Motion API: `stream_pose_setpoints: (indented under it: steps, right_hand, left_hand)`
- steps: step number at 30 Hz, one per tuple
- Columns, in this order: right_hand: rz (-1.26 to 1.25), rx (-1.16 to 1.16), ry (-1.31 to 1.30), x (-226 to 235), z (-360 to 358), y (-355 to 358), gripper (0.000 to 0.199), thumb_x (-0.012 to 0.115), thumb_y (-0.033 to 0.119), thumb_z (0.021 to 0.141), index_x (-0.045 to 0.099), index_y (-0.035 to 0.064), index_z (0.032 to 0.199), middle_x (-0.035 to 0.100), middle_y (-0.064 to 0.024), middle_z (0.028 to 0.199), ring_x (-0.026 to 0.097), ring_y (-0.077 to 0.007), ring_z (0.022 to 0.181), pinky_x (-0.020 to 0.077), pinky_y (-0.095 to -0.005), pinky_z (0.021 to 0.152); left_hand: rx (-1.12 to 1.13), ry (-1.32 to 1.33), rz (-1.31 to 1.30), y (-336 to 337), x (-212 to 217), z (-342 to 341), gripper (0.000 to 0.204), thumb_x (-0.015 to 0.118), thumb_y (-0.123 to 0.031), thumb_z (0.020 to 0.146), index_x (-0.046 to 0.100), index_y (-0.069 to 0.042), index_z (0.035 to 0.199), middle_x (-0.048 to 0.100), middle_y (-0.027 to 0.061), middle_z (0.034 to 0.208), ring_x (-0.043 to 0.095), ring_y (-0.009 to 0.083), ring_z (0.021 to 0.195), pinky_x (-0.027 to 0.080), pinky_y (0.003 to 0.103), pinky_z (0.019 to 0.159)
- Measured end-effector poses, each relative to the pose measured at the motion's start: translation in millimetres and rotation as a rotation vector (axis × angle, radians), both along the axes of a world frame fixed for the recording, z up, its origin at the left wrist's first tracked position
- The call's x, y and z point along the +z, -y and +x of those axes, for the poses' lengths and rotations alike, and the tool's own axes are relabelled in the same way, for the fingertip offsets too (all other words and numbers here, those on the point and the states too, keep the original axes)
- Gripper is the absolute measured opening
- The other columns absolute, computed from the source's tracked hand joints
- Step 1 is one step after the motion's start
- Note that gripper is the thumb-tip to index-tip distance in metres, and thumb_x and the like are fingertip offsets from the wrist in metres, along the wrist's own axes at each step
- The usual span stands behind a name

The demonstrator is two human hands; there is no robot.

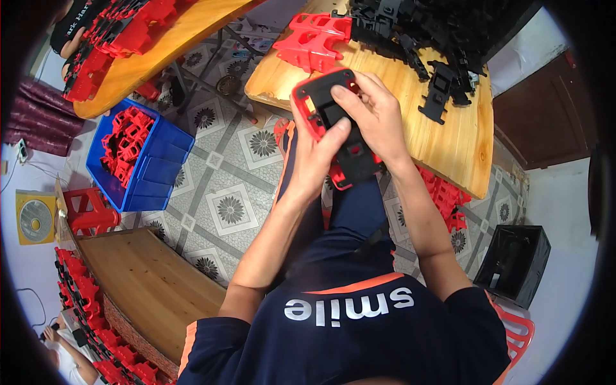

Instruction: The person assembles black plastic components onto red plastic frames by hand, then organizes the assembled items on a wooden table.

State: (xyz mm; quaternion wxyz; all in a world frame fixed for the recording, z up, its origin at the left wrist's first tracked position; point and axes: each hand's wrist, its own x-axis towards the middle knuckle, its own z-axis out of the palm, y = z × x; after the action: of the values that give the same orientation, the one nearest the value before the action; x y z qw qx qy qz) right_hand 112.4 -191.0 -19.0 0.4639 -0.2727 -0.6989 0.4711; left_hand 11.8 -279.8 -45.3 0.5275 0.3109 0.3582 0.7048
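Note:
Both my hands hold a red plastic shell with a black plastic insert [332, 115] over my lap, by the near edge of the wooden table. My left hand [314, 151] grips its left side, thumb on the black part. My right hand [373, 112] wraps the upper right side, its thumb pressed on the black surface. Some fingers are hidden behind the piece. Just beyond it, red plastic shells [314, 42] lie on the table. A black plastic part [438, 90] lies flat to the right, beside a heap of black parts [398, 29].
The wooden table [459, 144] spans the upper right. A blue bin [147, 173] of red parts stands left on the tiled floor [231, 208]. A black crate [516, 263] sits at right. Other tables at left bear red parts [106, 321], with people beside them. A yellow fan [35, 218] is at far left.

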Motion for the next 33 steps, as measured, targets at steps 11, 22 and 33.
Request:
stream_pose_setpoints:
  steps: [11, 22, 33]
  right_hand:
    - [-0.299, 0.358, -0.166, 8.0, -6.3, 52.3, 0.078, 0.073, 0.019, 0.083, 0.033, -0.0067, 0.145, 0.049, -0.0144, 0.137, 0.05, -0.0223, 0.125, 0.0389, -0.0337, 0.106]
    - [-0.275, 0.672, -0.028, 106.3, -221.2, 27.5, 0.082, 0.066, 0.045, 0.091, 0.028, -0.0033, 0.146, 0.049, -0.0191, 0.135, 0.049, -0.0191, 0.121, 0.0436, -0.0344, 0.097]
    - [-0.382, 0.511, 0.086, -0.9, -67.2, 42.9, 0.041, 0.065, 0.01, 0.092, 0.054, -0.0049, 0.129, 0.051, -0.0133, 0.134, 0.058, -0.018, 0.112, 0.0485, -0.0297, 0.095]
  left_hand:
    - [0.429, -0.008, 0.273, 13.1, 49.0, -37.0, 0.075, 0.059, -0.013, 0.094, 0.013, -0.012, 0.153, 0.046, 0.0093, 0.133, 0.052, 0.0171, 0.114, 0.047, 0.032, 0.096]
    - [1.048, 0.082, 0.391, 16.2, 124.9, -236.9, 0.081, 0.063, -0.01, 0.087, 0.013, -0.009, 0.152, 0.055, 0.0123, 0.12, 0.059, 0.0225, 0.104, 0.052, 0.038, 0.089]
    - [1.007, 0.095, 0.272, -23.7, 100.6, -404.1, 0.023, 0.064, -0.015, 0.08, 0.062, -0.001, 0.099, 0.065, 0.0088, 0.094, 0.064, 0.0198, 0.081, 0.055, 0.037, 0.078]
